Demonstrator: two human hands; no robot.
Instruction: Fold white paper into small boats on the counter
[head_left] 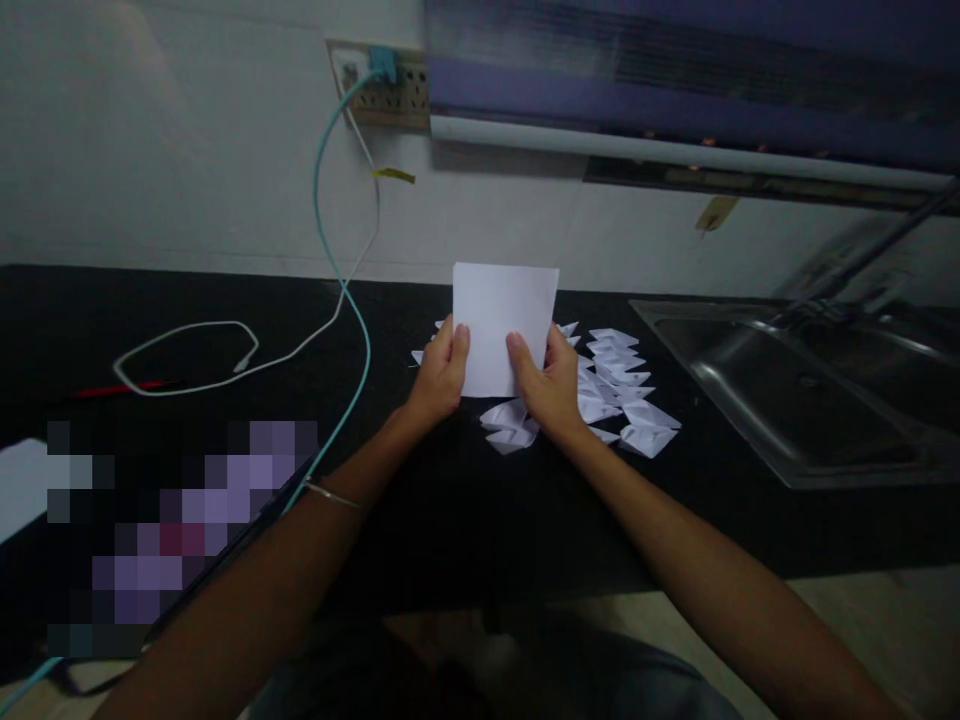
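Note:
A white sheet of paper (499, 310) is held upright in front of me, above the dark counter; whether it is one layer or several I cannot tell. My left hand (437, 372) grips its left edge, thumb on the near face. At the right edge, my right hand (551, 382) pinches it the same way, fingers behind and hidden. Beneath and behind the hands lie several folded white paper pieces (649, 440), pointed at the ends and set in rows. A smaller group of folded pieces (510, 428) rests just below the sheet, partly covered by my right hand.
A steel sink (787, 400) is set into the counter (450, 530) on the right. On the left, a white cable (300, 350) and a teal cable (364, 330) run from the wall sockets (390, 95). A red pen-like object (124, 388) and a blurred-out device lie there.

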